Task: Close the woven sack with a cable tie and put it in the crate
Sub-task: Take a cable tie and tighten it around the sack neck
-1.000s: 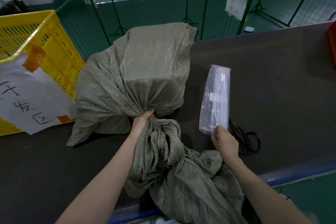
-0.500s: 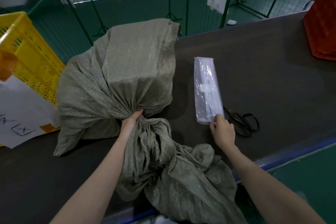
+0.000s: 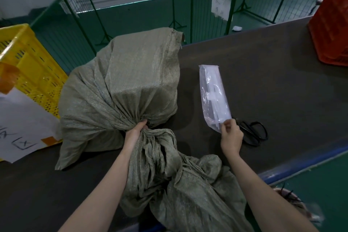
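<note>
A grey-green woven sack (image 3: 128, 88) lies on the dark table, bulging with a boxy load. My left hand (image 3: 134, 133) is clenched around its gathered neck, and the loose top of the sack trails toward me over the table edge. To the right lies a clear plastic bag of white cable ties (image 3: 213, 96). My right hand (image 3: 231, 137) pinches a cable tie at the near open end of that bag. A yellow crate (image 3: 28, 69) stands at the left, partly covered by a paper sign.
Black scissors (image 3: 252, 133) lie just right of my right hand. A red crate (image 3: 331, 30) stands at the far right of the table (image 3: 273, 66). Green wire fencing (image 3: 192, 5) runs behind the table. The blue table edge (image 3: 301, 165) is near me.
The view has swung to the right, bringing the red crate in. My right hand has closed its fingertips on a tie at the bag's near end. My left hand keeps its hold.
</note>
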